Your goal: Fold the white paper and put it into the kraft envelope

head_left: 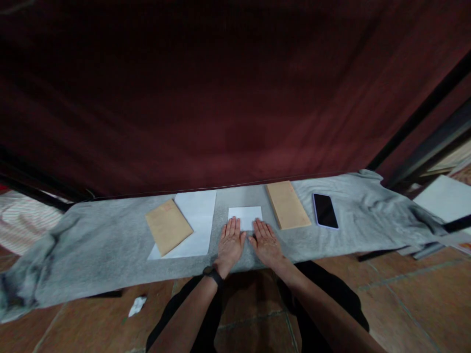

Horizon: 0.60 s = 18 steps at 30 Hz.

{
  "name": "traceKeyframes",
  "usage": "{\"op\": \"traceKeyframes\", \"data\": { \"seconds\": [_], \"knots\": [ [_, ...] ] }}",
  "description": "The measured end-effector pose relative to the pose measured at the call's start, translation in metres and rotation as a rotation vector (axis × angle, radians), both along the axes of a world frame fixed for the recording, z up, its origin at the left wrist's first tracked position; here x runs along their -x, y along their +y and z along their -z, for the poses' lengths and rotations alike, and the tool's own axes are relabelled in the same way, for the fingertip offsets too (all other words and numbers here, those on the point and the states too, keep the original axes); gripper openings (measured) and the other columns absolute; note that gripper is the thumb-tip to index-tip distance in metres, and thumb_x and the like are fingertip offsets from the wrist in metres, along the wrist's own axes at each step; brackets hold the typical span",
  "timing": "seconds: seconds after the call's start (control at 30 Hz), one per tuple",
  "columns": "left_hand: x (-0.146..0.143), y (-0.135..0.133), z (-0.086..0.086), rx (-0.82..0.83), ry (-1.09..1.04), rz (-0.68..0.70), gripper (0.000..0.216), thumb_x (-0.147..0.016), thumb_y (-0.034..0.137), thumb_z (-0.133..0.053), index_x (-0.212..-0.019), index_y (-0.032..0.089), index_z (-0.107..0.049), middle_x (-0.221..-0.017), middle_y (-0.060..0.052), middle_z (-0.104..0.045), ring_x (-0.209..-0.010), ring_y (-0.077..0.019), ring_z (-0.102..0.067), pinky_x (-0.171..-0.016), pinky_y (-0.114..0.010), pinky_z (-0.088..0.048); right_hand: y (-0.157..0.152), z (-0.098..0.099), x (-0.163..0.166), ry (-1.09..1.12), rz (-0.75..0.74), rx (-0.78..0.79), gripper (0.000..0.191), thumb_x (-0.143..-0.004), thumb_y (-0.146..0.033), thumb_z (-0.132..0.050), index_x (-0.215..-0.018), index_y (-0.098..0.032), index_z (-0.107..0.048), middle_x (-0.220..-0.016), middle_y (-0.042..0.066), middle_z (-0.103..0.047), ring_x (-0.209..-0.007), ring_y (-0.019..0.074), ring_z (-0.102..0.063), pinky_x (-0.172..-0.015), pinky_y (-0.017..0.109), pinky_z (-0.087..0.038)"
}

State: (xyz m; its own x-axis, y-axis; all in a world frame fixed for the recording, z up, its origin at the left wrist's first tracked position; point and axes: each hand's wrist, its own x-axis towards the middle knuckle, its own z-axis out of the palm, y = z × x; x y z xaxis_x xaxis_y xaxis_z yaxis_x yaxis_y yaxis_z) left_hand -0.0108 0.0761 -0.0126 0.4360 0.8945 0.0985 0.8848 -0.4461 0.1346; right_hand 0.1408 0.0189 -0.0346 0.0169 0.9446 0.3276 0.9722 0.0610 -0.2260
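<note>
My left hand (230, 242) and my right hand (265, 241) lie flat, side by side, fingers stretched out, on the near edge of a small folded white paper (245, 214). The paper rests on a grey cloth (91, 245) covering a long narrow table. A black band sits on my left wrist. Neither hand holds anything.
To the left, a brown envelope (168, 226) lies on a large white sheet (196, 215). To the right are a stack of brown envelopes (287, 204) and a dark-screened phone (325, 210). A dark red curtain hangs behind. A crumpled scrap (137, 305) lies on the tiled floor.
</note>
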Motion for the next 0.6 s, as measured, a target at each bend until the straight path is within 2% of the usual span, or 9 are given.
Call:
{"op": "traceKeyframes", "data": {
  "seconds": [0.13,0.4,0.5,0.6],
  "knots": [
    [0.009,-0.003,-0.001,-0.01,0.018,-0.04,0.064,-0.103,0.04,-0.031,-0.156,0.003,-0.033,-0.163,-0.019,-0.03,-0.153,-0.028,-0.026,-0.125,-0.044,-0.025,-0.002,0.003,-0.008,0.003,0.052,-0.003,0.062,-0.106,-0.042,-0.031,-0.153,-0.004,-0.039,-0.157,0.019,-0.041,-0.148,0.0283,-0.037,-0.121,0.048,-0.029],
    [0.014,-0.002,-0.003,-0.054,-0.005,-0.093,0.062,-0.103,0.037,-0.031,-0.156,0.005,-0.034,-0.16,-0.021,-0.035,-0.152,-0.0303,-0.028,-0.122,-0.051,-0.03,-0.001,0.001,-0.007,0.044,0.086,0.058,0.064,-0.104,-0.046,-0.032,-0.155,-0.007,-0.038,-0.159,0.018,-0.04,-0.149,0.03,-0.036,-0.122,0.05,-0.027],
    [0.004,0.011,-0.006,-0.074,-0.027,-0.032,0.06,-0.103,0.035,-0.03,-0.156,0.007,-0.034,-0.163,-0.018,-0.032,-0.154,-0.0293,-0.024,-0.123,-0.05,-0.027,0.001,-0.003,-0.006,0.042,0.088,0.065,0.063,-0.104,-0.045,-0.032,-0.152,-0.006,-0.043,-0.158,0.019,-0.041,-0.146,0.0321,-0.039,-0.121,0.052,-0.027],
    [-0.01,0.036,-0.012,-0.033,-0.038,0.055,0.055,-0.103,0.028,-0.03,-0.154,0.01,-0.038,-0.162,-0.016,-0.036,-0.153,-0.0268,-0.027,-0.124,-0.048,-0.026,0.004,-0.011,-0.009,0.049,0.092,0.068,0.057,-0.105,-0.041,-0.033,-0.148,-0.008,-0.05,-0.154,0.019,-0.047,-0.142,0.0328,-0.045,-0.12,0.054,-0.027]
  ]
}}
